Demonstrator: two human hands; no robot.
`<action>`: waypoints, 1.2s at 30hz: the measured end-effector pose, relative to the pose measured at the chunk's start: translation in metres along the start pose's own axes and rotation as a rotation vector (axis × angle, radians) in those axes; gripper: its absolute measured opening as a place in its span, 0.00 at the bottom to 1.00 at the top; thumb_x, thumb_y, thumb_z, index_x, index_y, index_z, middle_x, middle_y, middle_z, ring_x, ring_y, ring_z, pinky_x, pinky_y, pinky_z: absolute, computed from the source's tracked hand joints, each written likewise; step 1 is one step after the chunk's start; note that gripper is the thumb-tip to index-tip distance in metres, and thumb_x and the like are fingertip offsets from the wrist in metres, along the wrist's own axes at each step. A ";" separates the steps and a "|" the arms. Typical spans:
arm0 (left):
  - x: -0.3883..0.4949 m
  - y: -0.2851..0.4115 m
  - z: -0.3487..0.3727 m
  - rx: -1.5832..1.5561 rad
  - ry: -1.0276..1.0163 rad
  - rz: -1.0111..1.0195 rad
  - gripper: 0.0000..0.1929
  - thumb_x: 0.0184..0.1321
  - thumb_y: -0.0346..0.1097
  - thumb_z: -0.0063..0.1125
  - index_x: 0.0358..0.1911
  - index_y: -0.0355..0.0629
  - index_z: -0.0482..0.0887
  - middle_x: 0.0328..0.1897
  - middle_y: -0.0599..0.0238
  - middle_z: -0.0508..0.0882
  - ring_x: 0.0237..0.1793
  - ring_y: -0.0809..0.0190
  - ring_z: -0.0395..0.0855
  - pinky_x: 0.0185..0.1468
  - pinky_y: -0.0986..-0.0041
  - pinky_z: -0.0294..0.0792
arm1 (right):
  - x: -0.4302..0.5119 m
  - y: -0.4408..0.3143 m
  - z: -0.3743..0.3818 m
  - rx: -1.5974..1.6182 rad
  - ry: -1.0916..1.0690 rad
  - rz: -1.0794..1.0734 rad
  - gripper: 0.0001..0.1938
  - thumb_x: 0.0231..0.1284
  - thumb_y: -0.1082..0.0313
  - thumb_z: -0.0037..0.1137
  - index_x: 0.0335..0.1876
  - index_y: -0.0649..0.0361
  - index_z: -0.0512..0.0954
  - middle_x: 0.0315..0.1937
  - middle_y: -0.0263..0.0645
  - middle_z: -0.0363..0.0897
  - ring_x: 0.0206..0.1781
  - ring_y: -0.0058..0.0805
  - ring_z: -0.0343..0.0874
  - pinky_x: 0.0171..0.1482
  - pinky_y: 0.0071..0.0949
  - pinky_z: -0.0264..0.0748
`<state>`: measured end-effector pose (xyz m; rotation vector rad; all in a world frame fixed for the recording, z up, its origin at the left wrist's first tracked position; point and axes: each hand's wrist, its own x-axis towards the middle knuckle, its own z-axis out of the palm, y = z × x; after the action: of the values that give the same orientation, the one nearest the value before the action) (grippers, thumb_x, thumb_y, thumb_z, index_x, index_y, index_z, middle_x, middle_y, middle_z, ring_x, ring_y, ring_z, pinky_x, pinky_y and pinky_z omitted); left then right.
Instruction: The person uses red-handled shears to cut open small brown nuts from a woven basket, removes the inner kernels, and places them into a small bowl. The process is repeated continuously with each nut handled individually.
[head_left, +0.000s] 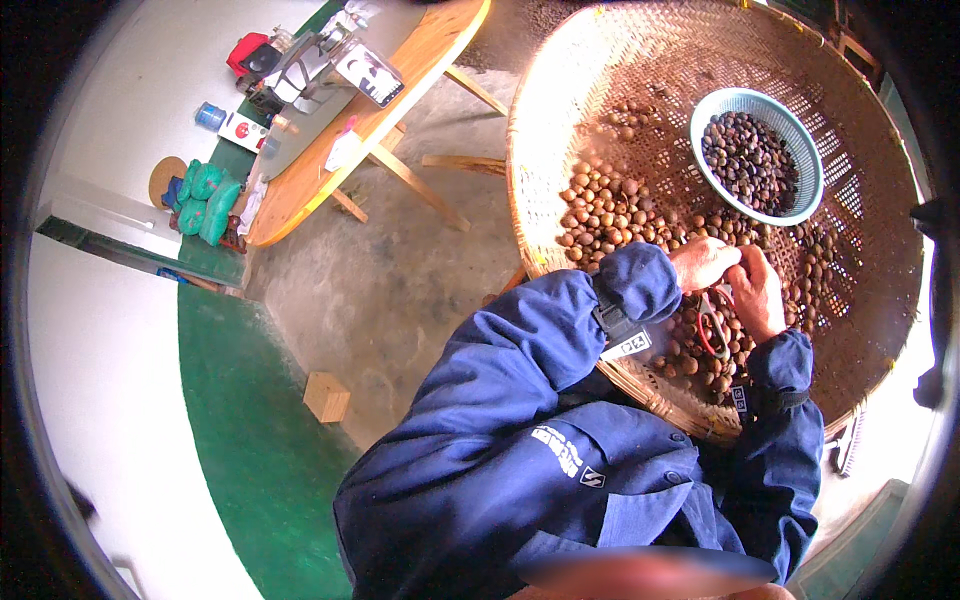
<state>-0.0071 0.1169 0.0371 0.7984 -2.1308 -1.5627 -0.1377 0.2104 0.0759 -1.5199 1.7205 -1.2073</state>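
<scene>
My left hand and my right hand meet at the fingertips over a large round woven bamboo tray. Their fingers are bent together, and whatever may be between them is too small or hidden to see. A pair of scissors with red and grey handles shows between my hands, against the right palm; its blades are hidden, and I cannot tell whether that hand holds it. Round brown nut-like fruits lie in the tray, around and below my hands. Beyond them stands a light blue plastic basket holding dark seeds.
A wooden table at the upper left bears a clear jar and other items. Green bundles are piled by the wall. On the concrete floor sits a wooden block. A brush is right of the tray.
</scene>
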 end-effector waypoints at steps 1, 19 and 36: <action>0.000 -0.001 0.001 0.038 0.007 0.025 0.19 0.67 0.42 0.42 0.34 0.35 0.84 0.30 0.59 0.86 0.30 0.65 0.82 0.34 0.67 0.73 | 0.000 0.000 0.000 0.007 -0.031 0.008 0.10 0.55 0.67 0.51 0.38 0.65 0.73 0.26 0.42 0.76 0.30 0.30 0.75 0.35 0.31 0.72; -0.015 0.038 -0.010 -0.650 -0.216 -0.456 0.14 0.70 0.45 0.39 0.30 0.47 0.74 0.16 0.71 0.70 0.10 0.72 0.63 0.10 0.77 0.52 | 0.006 0.040 0.003 0.209 -0.038 0.097 0.09 0.59 0.72 0.43 0.42 0.63 0.73 0.31 0.42 0.80 0.36 0.33 0.81 0.42 0.31 0.76; -0.015 0.066 -0.030 -0.676 -0.263 -0.528 0.08 0.69 0.43 0.46 0.36 0.49 0.74 0.22 0.75 0.71 0.14 0.76 0.61 0.13 0.82 0.52 | 0.000 -0.018 -0.020 0.621 -0.131 0.471 0.11 0.66 0.64 0.52 0.50 0.58 0.78 0.27 0.24 0.74 0.28 0.11 0.69 0.28 0.14 0.65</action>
<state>0.0082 0.1192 0.1090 0.9798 -1.3999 -2.5759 -0.1463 0.2162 0.1010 -0.7557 1.3321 -1.1967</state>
